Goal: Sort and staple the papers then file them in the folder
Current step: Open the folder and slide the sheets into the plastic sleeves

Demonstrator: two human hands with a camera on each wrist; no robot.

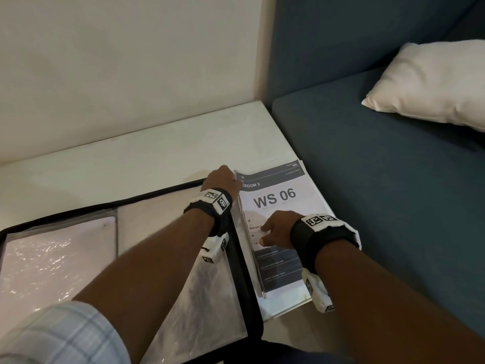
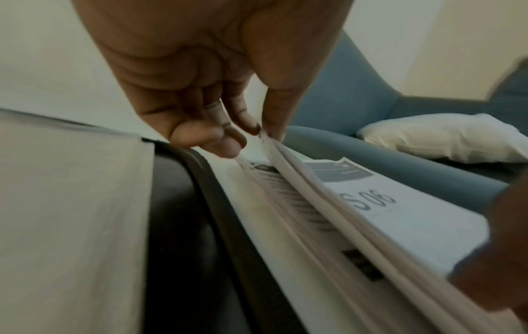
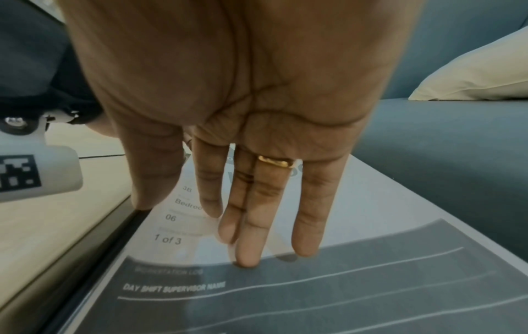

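Two hands [image 1: 223, 179] [image 1: 278, 228] work thin, flat printed papers [image 1: 275, 198].

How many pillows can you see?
1. The white pillow lies on the blue sofa, to the right of the table. More may be out of view.

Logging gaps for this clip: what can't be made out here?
- Head view: left hand hides the paper stack's top-left corner, so any staple is unseen.
- Left wrist view: lower sheets' print is blurred.
- Head view: the folder is cut off by the left and bottom edges.
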